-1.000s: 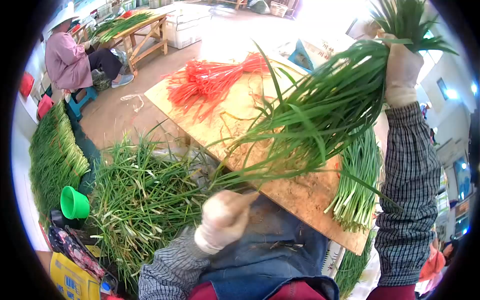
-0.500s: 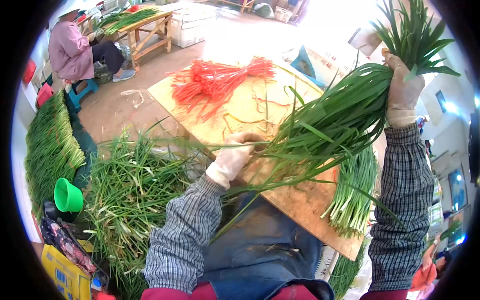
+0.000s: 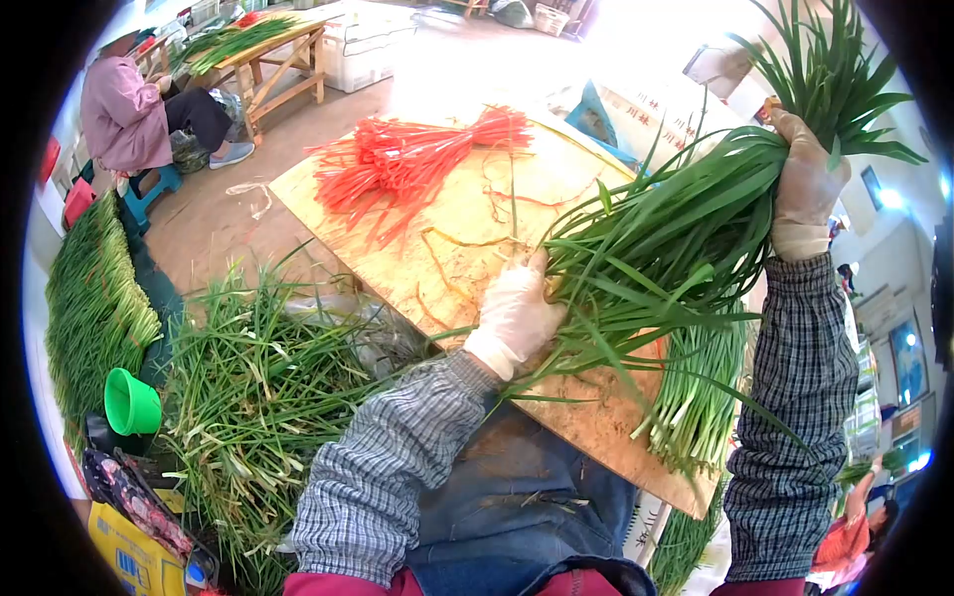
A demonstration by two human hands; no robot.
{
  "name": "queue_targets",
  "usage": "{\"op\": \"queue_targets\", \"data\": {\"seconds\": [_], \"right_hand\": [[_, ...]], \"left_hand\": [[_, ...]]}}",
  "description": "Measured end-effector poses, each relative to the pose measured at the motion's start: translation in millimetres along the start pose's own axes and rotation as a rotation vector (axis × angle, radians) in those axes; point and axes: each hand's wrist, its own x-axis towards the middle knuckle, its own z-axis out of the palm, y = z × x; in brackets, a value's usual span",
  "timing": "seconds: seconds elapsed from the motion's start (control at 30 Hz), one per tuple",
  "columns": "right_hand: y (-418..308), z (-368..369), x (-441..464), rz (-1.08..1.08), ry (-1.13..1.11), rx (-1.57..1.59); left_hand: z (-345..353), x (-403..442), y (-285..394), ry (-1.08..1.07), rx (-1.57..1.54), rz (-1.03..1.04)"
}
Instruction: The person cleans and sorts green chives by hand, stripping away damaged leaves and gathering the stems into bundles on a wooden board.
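My right hand [image 3: 807, 189], in a pale glove, is closed around a large bunch of green chives [image 3: 666, 233] and holds it above the board at the upper right. The long leaves hang down to the left, and a tuft fans out above the fist. At the lower left side of the bunch is my gloved left hand [image 3: 519, 313], its fingers curled in against the drooping leaves. Its fingertips are partly hidden. Under the held leaves, a second bundle of chives [image 3: 696, 382] with pale stems lies on the wooden board [image 3: 566, 412].
Red ties [image 3: 397, 169] lie on the board's far part. Loose leaves [image 3: 248, 397] are heaped at left, near a green cup [image 3: 132, 402] and stacked chives [image 3: 94, 298]. A person [image 3: 124, 109] sits by a wooden table [image 3: 260, 74]. White boxes [image 3: 646, 119] stand behind the board.
My left hand has moved right and slightly down, from pulled-out leaf ends to the side of the bunch. My right hand keeps hold in nearly the same place. The view has shifted slightly.
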Motion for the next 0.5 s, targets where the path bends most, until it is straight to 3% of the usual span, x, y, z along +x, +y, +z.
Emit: {"op": "queue_targets", "data": {"seconds": [0.2, 0.33, 0.43, 0.5], "right_hand": [[-8, -3, -3, 0.118, 0.073, 0.228], [-30, -8, 3, 0.478, 0.095, 0.513], [-39, -21, 20, 0.643, -0.042, 0.592], [-36, -29, 31, 0.543, -0.172, 0.633]], "left_hand": [[17, -4, -15, 0.287, -0.187, 0.242], [1, -15, 6, 0.420, -0.178, 0.362], [-26, -26, 22, 0.487, -0.119, 0.443], [-55, -36, 34, 0.603, -0.176, 0.500]]}}
